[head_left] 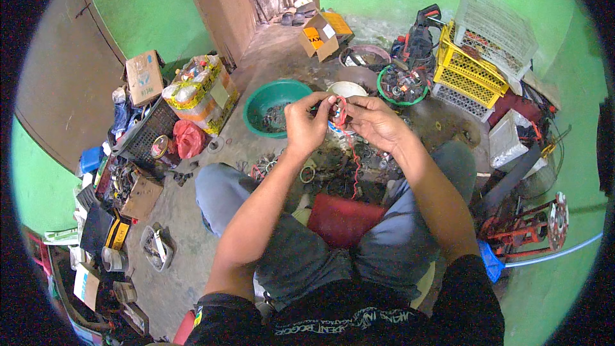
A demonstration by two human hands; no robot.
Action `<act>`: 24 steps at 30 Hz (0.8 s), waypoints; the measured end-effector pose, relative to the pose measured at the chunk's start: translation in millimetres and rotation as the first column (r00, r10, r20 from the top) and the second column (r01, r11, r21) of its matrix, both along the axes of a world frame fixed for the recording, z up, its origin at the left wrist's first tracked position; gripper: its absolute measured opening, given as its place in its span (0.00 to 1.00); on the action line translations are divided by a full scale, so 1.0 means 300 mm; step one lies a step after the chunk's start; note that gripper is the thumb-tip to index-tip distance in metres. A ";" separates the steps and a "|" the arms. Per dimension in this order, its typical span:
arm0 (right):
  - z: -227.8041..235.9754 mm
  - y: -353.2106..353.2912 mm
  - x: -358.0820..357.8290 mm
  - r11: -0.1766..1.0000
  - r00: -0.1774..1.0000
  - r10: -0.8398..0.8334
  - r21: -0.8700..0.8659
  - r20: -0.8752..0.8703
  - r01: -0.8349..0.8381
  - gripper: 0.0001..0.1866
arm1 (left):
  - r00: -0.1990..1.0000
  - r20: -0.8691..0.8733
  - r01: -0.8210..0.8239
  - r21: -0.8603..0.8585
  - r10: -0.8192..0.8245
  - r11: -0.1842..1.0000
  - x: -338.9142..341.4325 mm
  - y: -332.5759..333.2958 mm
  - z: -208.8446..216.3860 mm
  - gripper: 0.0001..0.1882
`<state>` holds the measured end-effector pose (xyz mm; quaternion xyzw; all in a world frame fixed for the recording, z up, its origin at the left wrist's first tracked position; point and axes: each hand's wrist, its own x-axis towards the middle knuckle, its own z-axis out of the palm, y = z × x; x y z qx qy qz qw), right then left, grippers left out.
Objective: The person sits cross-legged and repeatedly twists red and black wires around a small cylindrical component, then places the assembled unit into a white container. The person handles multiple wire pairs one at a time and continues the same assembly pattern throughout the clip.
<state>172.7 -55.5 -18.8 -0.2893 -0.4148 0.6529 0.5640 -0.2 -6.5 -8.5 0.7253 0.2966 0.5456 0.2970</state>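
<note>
Up in front of my lap, both hands meet at a small coil of red wire [342, 115]. Thumb and fingers of my left hand [306, 123] are closed on its left side. My right hand [379, 123] pinches it from the right, the other fingers loosely curled. A twisted red tail [356, 166] hangs from the coil toward a dark red flat piece [339, 221] between my legs. What sits inside the coil is too small to make out. Behind my hands stands a white bowl [348, 88], partly hidden by them. Small dark parts and loose wire lie on the floor below.
A green basin [272, 128] with dark bits stands ahead left, and a green-rimmed basket [402, 96] of parts ahead right. Yellow crates [471, 67] are stacked at the right wall. Leftward are a taped carton [214, 99] and a dark crate [144, 141]. Red machinery [522, 227] stands at right.
</note>
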 end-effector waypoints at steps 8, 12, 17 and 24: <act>0.009 -0.013 -0.036 0.998 0.993 -0.046 0.051 0.106 0.041 0.15 | 0.997 -0.045 -0.050 0.220 0.061 0.974 0.012 0.038 -0.075 0.06; 0.007 -0.019 -0.034 0.997 0.995 -0.075 0.001 0.063 0.075 0.17 | 0.998 -0.017 -0.051 0.170 0.054 0.984 0.028 0.035 -0.070 0.06; -0.026 0.008 -0.001 1.000 1.000 0.018 0.004 0.006 -0.018 0.16 | 0.998 -0.045 -0.033 0.115 0.039 0.993 0.018 0.014 -0.031 0.06; 0.001 -0.002 -0.001 0.996 0.997 0.068 0.061 -0.030 -0.066 0.17 | 1.000 -0.023 0.012 0.094 -0.010 0.996 0.011 0.011 -0.012 0.06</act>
